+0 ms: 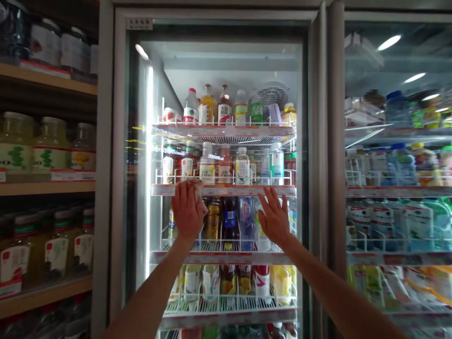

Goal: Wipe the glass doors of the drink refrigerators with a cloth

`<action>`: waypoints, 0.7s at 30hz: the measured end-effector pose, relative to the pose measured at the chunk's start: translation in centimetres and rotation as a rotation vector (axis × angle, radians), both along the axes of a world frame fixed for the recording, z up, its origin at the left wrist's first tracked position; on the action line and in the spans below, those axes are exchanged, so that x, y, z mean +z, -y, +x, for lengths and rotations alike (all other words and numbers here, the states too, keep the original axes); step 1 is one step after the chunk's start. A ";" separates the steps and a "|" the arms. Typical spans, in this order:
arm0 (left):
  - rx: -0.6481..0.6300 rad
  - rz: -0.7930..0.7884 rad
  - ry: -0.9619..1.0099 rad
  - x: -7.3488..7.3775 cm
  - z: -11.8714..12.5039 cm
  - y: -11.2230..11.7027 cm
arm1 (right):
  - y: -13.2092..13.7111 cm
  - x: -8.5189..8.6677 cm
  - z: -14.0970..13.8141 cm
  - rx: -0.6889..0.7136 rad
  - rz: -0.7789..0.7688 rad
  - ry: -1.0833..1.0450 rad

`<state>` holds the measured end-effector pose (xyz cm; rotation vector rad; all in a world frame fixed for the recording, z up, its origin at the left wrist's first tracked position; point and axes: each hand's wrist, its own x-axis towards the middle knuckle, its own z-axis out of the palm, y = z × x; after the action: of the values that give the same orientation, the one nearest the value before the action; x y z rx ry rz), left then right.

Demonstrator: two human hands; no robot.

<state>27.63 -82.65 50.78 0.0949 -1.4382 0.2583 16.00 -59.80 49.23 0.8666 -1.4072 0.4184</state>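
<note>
I face a drinks fridge with a shut glass door (219, 75). My left hand (188, 209) presses a pale cloth (196, 187) flat against the glass, at the height of the second shelf's red price rail (226, 190). My right hand (274, 217) rests on the glass to the right of it, fingers spread and nothing in it. Behind the glass, bottles (229, 219) stand in rows on several white wire shelves.
A second fridge door (395, 141) with more drinks is on the right, past a grey frame post (326, 141). Wooden shelves (45, 188) with large jars stand on the left. The door's left frame (118, 165) is near those shelves.
</note>
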 end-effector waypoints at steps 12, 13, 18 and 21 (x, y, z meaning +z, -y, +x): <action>0.024 0.153 -0.083 4.0 2.0 4.5 | 1.2 5.5 -0.9 -0.036 -0.108 -0.003; 0.016 0.068 -0.017 4.3 1.6 3.8 | 1.3 5.6 -0.9 -0.037 -0.111 0.004; 0.042 -0.354 0.289 6.7 0.2 1.7 | 1.3 6.1 -0.8 -0.045 -0.104 -0.033; 0.041 -0.131 0.119 10.3 1.2 4.3 | 0.6 7.6 -1.0 -0.068 -0.100 -0.052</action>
<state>28.85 -86.95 61.07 0.0027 -1.5343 0.3968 15.04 -60.35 56.81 0.7412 -1.3525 0.4087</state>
